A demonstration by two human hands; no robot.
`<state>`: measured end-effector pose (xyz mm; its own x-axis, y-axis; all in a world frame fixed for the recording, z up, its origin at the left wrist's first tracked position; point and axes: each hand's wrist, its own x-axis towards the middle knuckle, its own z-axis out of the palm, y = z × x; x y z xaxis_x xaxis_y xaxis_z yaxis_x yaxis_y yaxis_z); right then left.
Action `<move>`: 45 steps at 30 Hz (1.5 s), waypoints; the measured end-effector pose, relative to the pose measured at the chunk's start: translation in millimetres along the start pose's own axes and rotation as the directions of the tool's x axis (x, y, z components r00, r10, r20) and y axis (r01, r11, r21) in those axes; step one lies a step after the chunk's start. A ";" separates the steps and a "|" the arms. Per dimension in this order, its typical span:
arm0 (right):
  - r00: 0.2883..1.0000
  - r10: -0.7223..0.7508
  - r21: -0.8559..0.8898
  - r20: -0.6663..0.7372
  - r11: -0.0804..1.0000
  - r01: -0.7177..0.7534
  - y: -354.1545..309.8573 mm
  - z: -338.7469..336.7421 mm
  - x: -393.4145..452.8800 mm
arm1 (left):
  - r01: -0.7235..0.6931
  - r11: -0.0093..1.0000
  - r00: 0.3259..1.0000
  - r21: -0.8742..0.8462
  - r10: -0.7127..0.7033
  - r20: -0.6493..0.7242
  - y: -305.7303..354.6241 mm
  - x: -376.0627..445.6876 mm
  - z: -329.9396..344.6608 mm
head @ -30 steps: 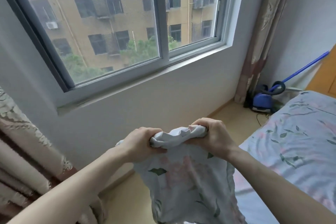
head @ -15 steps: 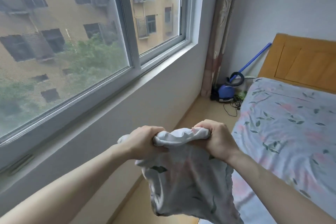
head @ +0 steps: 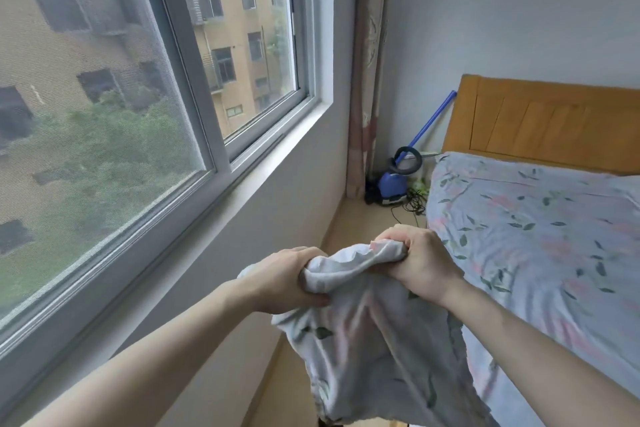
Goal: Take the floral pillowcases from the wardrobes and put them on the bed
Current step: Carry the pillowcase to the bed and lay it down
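Both hands clutch one floral pillowcase by its bunched top edge, the left hand and right hand fisted close together while the cloth hangs below them. Just right of the grip lies the bed; a window stands to its left.

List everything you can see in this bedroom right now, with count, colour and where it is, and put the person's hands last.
pillowcase: one, white with floral print, hanging from both hands beside the bed
bed: one, pale floral sheet, right side
headboard: one, orange-brown wood, against the far wall
window: one, grey frame, left wall
curtain: one, beige and pink, far corner
vacuum cleaner: one, blue, on the floor in the corner
left hand: grips the pillowcase's top edge
right hand: grips the same edge
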<state>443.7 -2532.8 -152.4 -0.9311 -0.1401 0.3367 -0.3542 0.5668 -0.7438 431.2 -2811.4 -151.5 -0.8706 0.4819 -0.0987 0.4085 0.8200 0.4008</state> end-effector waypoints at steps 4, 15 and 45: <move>0.999 0.015 0.001 -0.039 1.000 -0.015 20.4 -5.3 30.2 | -0.043 0.999 0.999 0.022 0.043 0.016 -4.0 44.6 -9.4; 0.983 0.128 0.069 -0.132 0.990 -0.120 120.1 -66.5 144.2 | -0.136 0.985 0.990 0.103 0.131 0.061 11.3 247.8 -35.0; 0.824 0.292 -0.120 -0.485 0.912 -0.393 345.8 -159.1 448.7 | -0.519 0.855 0.839 0.013 0.506 0.197 -10.7 765.1 -65.6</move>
<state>-82.8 -2270.5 -166.7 -0.8288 0.4440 0.3405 0.0539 0.6690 -0.7413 -257.2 -2471.7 -171.6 -0.4699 0.8807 -0.0598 0.8043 0.4550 0.3823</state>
